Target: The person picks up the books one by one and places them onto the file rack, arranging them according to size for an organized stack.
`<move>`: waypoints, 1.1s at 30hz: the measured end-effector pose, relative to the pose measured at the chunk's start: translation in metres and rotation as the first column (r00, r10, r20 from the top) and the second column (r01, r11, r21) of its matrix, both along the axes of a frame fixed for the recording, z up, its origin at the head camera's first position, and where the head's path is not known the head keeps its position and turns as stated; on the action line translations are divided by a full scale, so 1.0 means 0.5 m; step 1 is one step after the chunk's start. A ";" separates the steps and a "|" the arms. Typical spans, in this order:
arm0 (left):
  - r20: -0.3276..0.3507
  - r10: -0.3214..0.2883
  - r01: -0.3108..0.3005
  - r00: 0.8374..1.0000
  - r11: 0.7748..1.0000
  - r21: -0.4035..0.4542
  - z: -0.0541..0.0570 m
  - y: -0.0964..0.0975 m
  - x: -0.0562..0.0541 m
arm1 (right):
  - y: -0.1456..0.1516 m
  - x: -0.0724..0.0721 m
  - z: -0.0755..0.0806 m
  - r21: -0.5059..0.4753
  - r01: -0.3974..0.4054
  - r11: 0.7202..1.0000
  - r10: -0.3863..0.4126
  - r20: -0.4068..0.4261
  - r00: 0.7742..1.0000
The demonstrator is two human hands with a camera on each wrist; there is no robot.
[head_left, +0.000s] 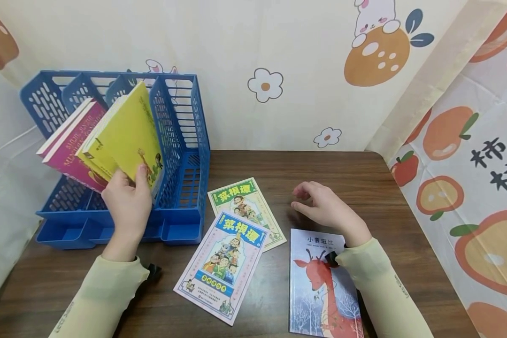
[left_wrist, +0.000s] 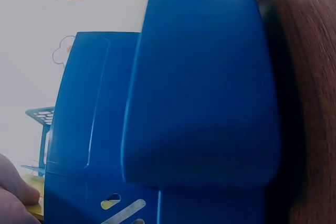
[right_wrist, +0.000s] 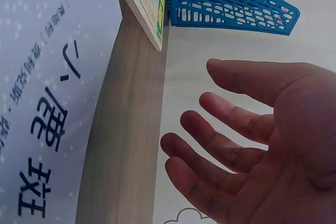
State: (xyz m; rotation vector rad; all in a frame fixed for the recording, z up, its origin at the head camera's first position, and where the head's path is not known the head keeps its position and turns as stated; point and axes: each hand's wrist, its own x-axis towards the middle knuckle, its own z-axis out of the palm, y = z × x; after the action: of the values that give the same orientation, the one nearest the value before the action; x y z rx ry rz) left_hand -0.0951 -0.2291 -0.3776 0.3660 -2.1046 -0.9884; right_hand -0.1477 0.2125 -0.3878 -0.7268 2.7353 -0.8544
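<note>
My left hand (head_left: pixel 126 204) grips a yellow book (head_left: pixel 133 134) by its lower front part, thumb on the cover. That book leans in a blue file rack (head_left: pixel 181 230), against another yellow book and magenta books (head_left: pixel 73 148) to its left. In the left wrist view, rack plastic (left_wrist: pixel 205 77) hides most of the grip; only some fingers (left_wrist: pixel 16 198) show. Over the table, my right hand (head_left: pixel 325 206) holds nothing, its fingers loosely bent and spread. Just below it lies a deer picture book (head_left: pixel 308 300), partly under the right wrist and sleeve.
Two thin booklets overlap mid-table, the pink-and-blue one (head_left: pixel 203 281) lying partly over the green one (head_left: pixel 274 234). The rack's right compartment (head_left: pixel 190 178) holds no book. Behind the dark wooden table (head_left: pixel 253 164) hangs a patterned cloth (head_left: pixel 228 42).
</note>
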 end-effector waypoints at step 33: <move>0.058 0.020 -0.008 0.998 0.981 -0.195 0.021 -0.021 0.008 | -0.006 0.002 -0.013 0.011 -0.016 1.000 0.016 -0.016 1.000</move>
State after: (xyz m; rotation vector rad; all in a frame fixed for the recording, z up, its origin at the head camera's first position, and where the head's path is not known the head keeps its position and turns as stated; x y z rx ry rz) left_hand -0.0910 -0.2395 -0.3672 0.3145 -2.2269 -0.7632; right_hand -0.1468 0.2094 -0.3942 -0.7556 2.7426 -0.8336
